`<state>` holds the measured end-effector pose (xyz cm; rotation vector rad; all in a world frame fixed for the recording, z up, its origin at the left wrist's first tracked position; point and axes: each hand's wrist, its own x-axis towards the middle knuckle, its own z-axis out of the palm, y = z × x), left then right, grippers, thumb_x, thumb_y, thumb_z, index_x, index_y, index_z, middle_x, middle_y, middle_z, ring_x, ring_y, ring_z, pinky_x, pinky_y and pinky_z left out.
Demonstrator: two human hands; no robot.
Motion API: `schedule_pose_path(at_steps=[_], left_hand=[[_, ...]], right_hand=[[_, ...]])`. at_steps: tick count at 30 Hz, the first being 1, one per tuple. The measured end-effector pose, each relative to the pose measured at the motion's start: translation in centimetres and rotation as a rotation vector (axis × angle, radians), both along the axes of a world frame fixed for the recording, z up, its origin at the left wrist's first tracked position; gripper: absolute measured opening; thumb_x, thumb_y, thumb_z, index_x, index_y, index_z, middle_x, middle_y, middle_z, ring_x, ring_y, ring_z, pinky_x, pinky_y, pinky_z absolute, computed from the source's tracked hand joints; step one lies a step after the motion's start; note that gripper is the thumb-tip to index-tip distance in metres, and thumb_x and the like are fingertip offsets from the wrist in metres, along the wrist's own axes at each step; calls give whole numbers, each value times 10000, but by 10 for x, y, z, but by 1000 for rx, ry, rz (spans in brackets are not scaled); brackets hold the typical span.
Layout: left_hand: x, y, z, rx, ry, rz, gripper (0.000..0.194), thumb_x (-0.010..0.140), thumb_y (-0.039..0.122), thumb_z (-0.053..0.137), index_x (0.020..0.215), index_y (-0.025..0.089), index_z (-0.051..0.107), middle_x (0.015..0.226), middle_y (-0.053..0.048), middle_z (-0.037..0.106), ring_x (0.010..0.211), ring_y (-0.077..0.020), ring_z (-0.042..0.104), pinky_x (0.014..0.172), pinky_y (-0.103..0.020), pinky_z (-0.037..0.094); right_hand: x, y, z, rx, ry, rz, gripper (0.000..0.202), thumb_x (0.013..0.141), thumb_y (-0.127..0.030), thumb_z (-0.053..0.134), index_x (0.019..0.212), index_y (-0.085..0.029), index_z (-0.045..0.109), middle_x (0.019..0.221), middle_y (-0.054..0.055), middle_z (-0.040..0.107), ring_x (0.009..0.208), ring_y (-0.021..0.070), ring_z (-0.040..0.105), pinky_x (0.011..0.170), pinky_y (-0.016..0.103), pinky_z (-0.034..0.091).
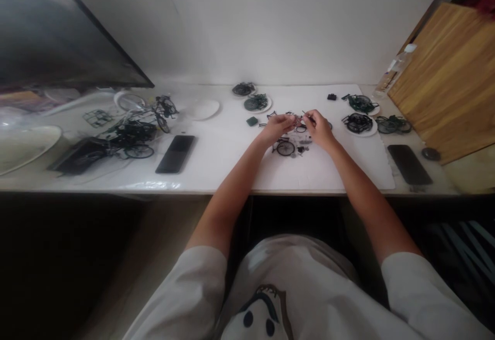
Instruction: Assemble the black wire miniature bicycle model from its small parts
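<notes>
Over the white sheet (228, 162), my left hand (279, 125) is closed, its fingers pinched at a small thin part too fine to name. My right hand (319, 126) comes close from the other side, thumb and fingers pinched on a slim dark piece whose kind I cannot make out. Just below the hands lies a miniature bicycle wheel (285, 148) with other model bicycle pieces beside it. A small dark fitting (300, 150) rests to its right. More thin dark parts show behind and between the fingers, partly hidden.
Small plates (362, 134) of dark bicycle parts stand at right and back. Miniature bicycles (131, 131) cluster at left, near a phone (175, 154). Another phone (410, 164) lies right, by a bottle (394, 72) and a wooden board (448, 82). A green block (252, 121) sits left of my hands.
</notes>
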<state>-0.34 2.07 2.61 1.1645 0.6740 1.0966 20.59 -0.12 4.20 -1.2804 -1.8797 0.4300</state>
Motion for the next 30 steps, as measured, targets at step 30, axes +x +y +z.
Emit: schedule_pose_path(at_steps=[30], left_hand=[[-1,-7,5,-92,-66,40,398,766,367,997,986,139,757,1084,-139,824,1067,-272,833,930,-328,646]], right_hand=[[3,-4,6,47,-250,-36,271,1024,-308,630,1227,-218,785,1083,111,830,961,279,783,906,377,583]])
